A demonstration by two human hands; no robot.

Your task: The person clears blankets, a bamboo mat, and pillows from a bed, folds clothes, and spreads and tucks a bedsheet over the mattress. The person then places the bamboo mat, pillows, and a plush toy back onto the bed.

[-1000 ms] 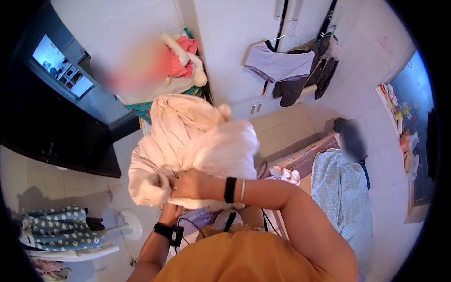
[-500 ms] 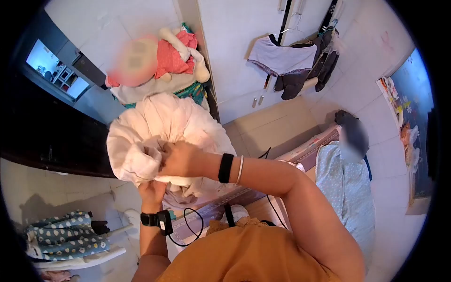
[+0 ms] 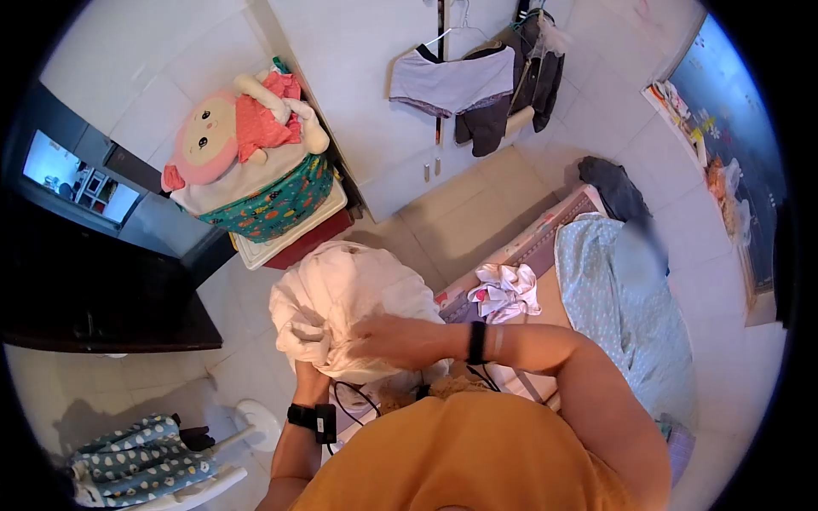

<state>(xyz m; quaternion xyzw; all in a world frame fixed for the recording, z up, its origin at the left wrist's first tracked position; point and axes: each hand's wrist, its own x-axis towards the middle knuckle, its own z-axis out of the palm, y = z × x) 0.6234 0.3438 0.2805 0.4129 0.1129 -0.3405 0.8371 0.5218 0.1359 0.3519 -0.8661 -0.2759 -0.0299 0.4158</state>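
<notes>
A bulky, puffy bundle of cream-white bedding (image 3: pixel 362 285) is held in front of my body, its gathered edge bunched into folds at the lower left. My left hand (image 3: pixel 312 381) grips this gathered edge from below, its fingers mostly hidden by the fabric. Across the front of the bundle, my right hand (image 3: pixel 388 341) is closed on a fold of the cloth, slightly blurred. Both wrists wear black bands, and a dark cable loops beside the left one.
A pink doll (image 3: pixel 213 136) lies on a green-patterned padded bundle (image 3: pixel 273 200) at upper left. To the right, a blue dotted sheet (image 3: pixel 609 281) and a small pink-white garment (image 3: pixel 507 291) lie on the bed. Clothes (image 3: pixel 456 85) hang by the cabinet. A dotted cloth (image 3: pixel 141 460) drapes at lower left.
The bedding bundle and both hands have come lower and closer to my body. The camera view has shifted, exposing more of the green bundle and the small garment on the bed.
</notes>
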